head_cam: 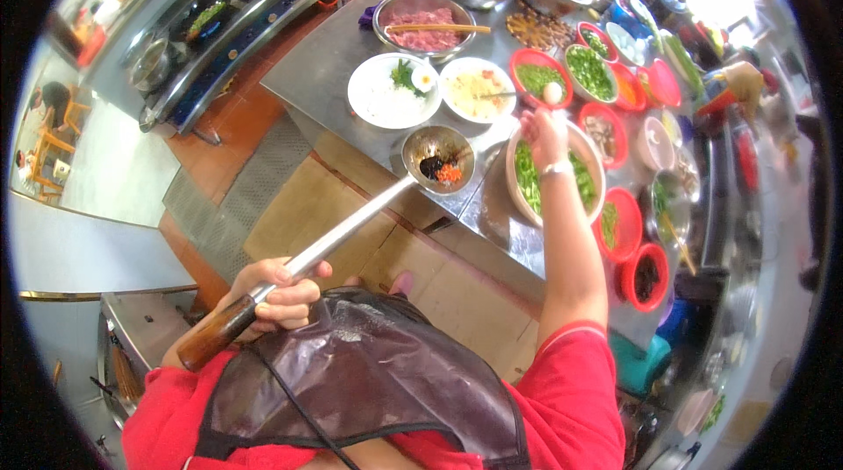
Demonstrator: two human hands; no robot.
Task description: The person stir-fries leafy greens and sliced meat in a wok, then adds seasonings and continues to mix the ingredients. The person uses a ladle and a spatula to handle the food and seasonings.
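My left hand (pixel 286 302) grips the metal shaft of a long-handled ladle (pixel 355 216), just above its wooden grip. In the ladle's bowl lie a dark paste and chopped red bits (pixel 449 172). My right hand (pixel 545 134), with a band at the wrist, reaches over a large pale basin (pixel 598 190) of cut greens. Its fingers are bent and blurred, close to a red bowl (pixel 516 85) of finely chopped green food. A round white thing (pixel 552 93), perhaps an egg, shows just beyond the fingertips; whether I touch it is unclear.
On the steel table (pixel 309 75) stand a white bowl (pixel 361 108) with white food, greens and a halved egg, another white bowl (pixel 471 116) holding a spoon, and a steel bowl (pixel 390 42) of raw meat under chopsticks. Several red bowls crowd the right. A stove (pixel 257 22) stands far left.
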